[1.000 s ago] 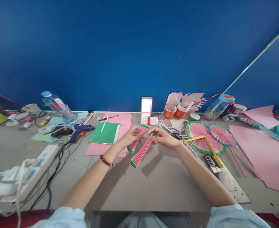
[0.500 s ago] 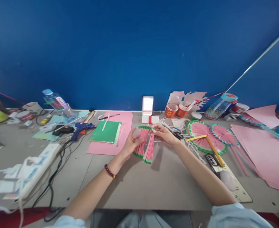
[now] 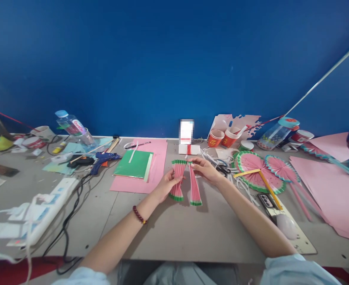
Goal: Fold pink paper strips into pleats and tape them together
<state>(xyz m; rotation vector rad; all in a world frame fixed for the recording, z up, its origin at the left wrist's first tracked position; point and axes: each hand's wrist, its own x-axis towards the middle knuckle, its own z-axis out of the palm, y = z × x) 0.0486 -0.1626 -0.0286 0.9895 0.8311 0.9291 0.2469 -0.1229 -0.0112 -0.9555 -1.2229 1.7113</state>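
Pinched at its middle, a pleated pink paper fan with green edges (image 3: 178, 170) is in my left hand (image 3: 168, 185). Its two ends flare out above and below my fingers. A second pleated pink paper strip with a green edge (image 3: 195, 188) hangs from my right hand (image 3: 204, 170), whose fingers grip it near the top. The two pieces come close together at the upper end; I cannot tell whether they are joined there. Both are held above the grey table (image 3: 174, 233).
Left lie a green paper pack (image 3: 135, 164) on pink sheets, a blue glue gun (image 3: 98, 161) and a power strip (image 3: 51, 209). Right are scissors (image 3: 222, 169), finished watermelon fans (image 3: 253, 168), a phone (image 3: 266, 201) and a mouse (image 3: 286, 226). Paper cups (image 3: 216, 138) stand at the back.
The pleated strip in my right hand has swung right, so its lower end is now apart from the fan in my left hand. At the far left edge, another person's hand has appeared.
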